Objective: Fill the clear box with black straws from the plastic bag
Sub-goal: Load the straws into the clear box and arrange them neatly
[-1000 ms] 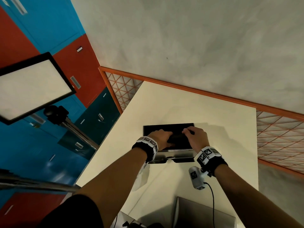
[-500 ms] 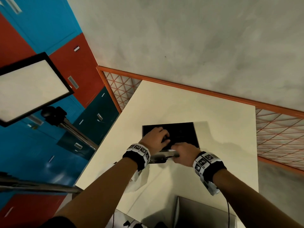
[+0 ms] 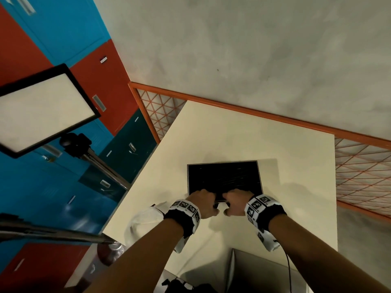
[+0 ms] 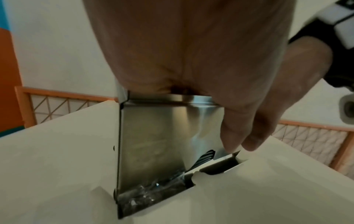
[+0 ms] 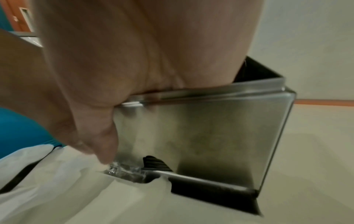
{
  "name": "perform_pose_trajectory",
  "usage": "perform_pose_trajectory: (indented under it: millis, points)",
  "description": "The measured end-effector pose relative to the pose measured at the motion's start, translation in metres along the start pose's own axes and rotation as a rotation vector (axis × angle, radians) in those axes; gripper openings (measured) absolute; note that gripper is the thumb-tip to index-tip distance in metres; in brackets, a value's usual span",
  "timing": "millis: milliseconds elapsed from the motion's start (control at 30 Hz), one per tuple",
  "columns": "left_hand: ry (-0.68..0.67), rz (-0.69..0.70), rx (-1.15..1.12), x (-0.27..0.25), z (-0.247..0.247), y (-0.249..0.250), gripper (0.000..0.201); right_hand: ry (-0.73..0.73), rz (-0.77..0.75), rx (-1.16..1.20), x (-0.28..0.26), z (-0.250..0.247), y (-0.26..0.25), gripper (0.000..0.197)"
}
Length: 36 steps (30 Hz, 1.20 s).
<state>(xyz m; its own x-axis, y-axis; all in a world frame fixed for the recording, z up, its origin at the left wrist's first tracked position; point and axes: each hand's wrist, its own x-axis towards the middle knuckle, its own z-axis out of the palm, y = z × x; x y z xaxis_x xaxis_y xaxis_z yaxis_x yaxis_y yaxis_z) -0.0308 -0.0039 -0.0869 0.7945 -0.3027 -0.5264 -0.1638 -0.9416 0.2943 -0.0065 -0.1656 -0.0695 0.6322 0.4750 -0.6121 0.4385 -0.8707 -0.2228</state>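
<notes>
The box (image 3: pixel 224 178) stands in the middle of the cream table (image 3: pixel 243 134), and its open top shows a dark bed of black straws (image 3: pixel 228 182). My left hand (image 3: pixel 203 203) and right hand (image 3: pixel 237 203) sit side by side on its near rim, fingers curled over the edge into the box. In the left wrist view my thumb (image 4: pixel 229 136) runs down the shiny front wall (image 4: pixel 153 144). Black straws (image 4: pixel 205 157) show in the low front slot. The right wrist view gives the same front wall (image 5: pixel 210 136) and slot straws (image 5: pixel 153 163). The plastic bag (image 3: pixel 146 216) lies crumpled left of my left wrist.
A grey flat object (image 3: pixel 264 271) sits at the table's near edge under my right forearm. A light panel on a stand (image 3: pixel 42 111) rises at the left. An orange mesh fence (image 3: pixel 359 166) borders the table's far and right sides.
Both hands lay on top of the straws a second ago. The right hand drew back to the front first, then the left, and both now hold the near rim.
</notes>
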Motion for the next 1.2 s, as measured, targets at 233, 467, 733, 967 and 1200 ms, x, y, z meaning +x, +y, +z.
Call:
perform_pose_trajectory:
  millis: [233, 467, 733, 967, 1200]
  points:
    - [0.035, -0.054, -0.15, 0.002, 0.011, -0.002, 0.043, 0.11, -0.029, 0.015, -0.006, 0.017, -0.002, 0.042]
    - [0.035, -0.084, -0.207, 0.001, 0.015, -0.002, 0.043, -0.009, 0.032, 0.006, 0.001, 0.018, -0.006, 0.039]
    - [0.023, -0.135, -0.217, -0.002, 0.019, 0.001, 0.04, -0.016, 0.05, 0.135, 0.001, 0.023, -0.003, 0.059]
    - [0.04, -0.15, -0.238, -0.004, 0.016, 0.004, 0.035, -0.108, 0.039, 0.046, 0.013, 0.015, -0.022, 0.038]
    - [0.043, -0.171, -0.176, 0.0, 0.019, 0.004, 0.039, -0.103, 0.041, 0.051, 0.016, 0.013, -0.022, 0.043]
